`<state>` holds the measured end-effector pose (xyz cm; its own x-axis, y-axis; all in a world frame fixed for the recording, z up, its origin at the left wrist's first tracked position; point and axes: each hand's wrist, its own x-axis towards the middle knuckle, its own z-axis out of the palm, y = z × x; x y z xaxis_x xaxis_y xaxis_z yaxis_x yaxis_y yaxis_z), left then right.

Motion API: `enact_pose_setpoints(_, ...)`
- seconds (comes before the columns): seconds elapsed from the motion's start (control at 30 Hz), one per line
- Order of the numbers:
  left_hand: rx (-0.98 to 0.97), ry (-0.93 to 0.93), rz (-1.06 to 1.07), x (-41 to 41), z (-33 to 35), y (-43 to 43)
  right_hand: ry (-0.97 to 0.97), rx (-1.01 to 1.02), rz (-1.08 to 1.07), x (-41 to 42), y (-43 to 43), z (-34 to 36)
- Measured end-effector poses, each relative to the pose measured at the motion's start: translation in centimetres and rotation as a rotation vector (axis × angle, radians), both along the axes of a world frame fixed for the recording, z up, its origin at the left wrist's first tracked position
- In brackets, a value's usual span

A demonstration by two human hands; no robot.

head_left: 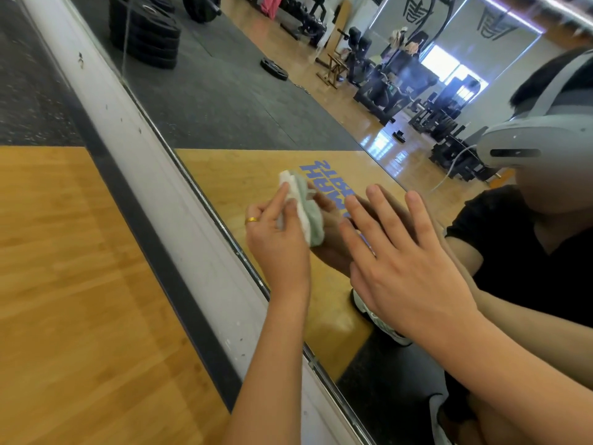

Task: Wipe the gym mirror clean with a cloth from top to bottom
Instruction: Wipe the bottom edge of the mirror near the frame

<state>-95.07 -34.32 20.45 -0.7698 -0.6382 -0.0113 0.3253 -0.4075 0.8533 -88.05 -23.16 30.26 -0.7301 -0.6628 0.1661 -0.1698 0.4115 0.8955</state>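
Head view: the left hand (279, 239) holds a bunched white and pale green cloth (308, 216) against the mirror (256, 107), close to the glass's lower edge, which runs as a slant from the far left to the near right. Its fingers (280, 195) are curled round the cloth's left side, with the forefinger lying along the top fold. The rest of the cloth bulges out to their right, sandwiched between the hand and its own reflection. A gold ring (251, 219) sits on one finger of this hand.

Just to the right, the right hand (407, 268) lies flat on the glass, gripping nothing. Its fingers (420, 213) are straight and spread, their tips meeting their reflected twins. The two hands are near each other but apart.

Left of the mirror's edge runs a scuffed white wall strip (128, 123). Beyond that lies wooden floor (80, 284), and black rubber flooring (25, 91) farther off.

In the reflection are:
- a stack of weight plates (144, 30) at the far left
- reversed blue lettering (324, 175) on the wood behind the cloth
- a grey headset (526, 139) at the right
- a white shoe (378, 322) below the right hand

The right forearm crosses the near right part of the glass and hides it.
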Motion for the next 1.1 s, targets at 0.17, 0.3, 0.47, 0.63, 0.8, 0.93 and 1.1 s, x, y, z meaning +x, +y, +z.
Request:
enact_pose_setpoints(0.17,0.071,-0.074,0.023,-0.6,-1.0,-0.3,0.002,-0.003,0.008,0.0,0.0,-0.1)
enact_pose_setpoints(0.3,0.083,0.072,-0.027,0.4,0.5,0.5,0.001,-0.017,0.019,-0.1,0.1,-0.1)
enact_pose_setpoints(0.47,0.061,-0.059,0.003,-0.7,-2.3,-0.7,0.003,-0.018,0.013,-0.1,0.1,-0.1)
enact_pose_setpoints(0.63,0.157,-0.165,-0.057,-0.9,-3.8,-1.6,0.014,-0.004,0.011,-0.1,0.0,-0.1)
enact_pose_setpoints(0.8,0.178,0.007,-0.059,0.4,0.3,0.1,0.004,0.001,0.002,0.1,-0.1,0.0)
enact_pose_setpoints(0.93,0.142,0.019,-0.060,-0.2,-0.5,0.1,-0.003,0.004,-0.009,0.2,0.0,0.1)
enact_pose_setpoints(1.1,0.101,-0.160,-0.028,-0.6,-3.1,-0.3,0.000,-0.024,0.004,0.1,-0.1,0.0)
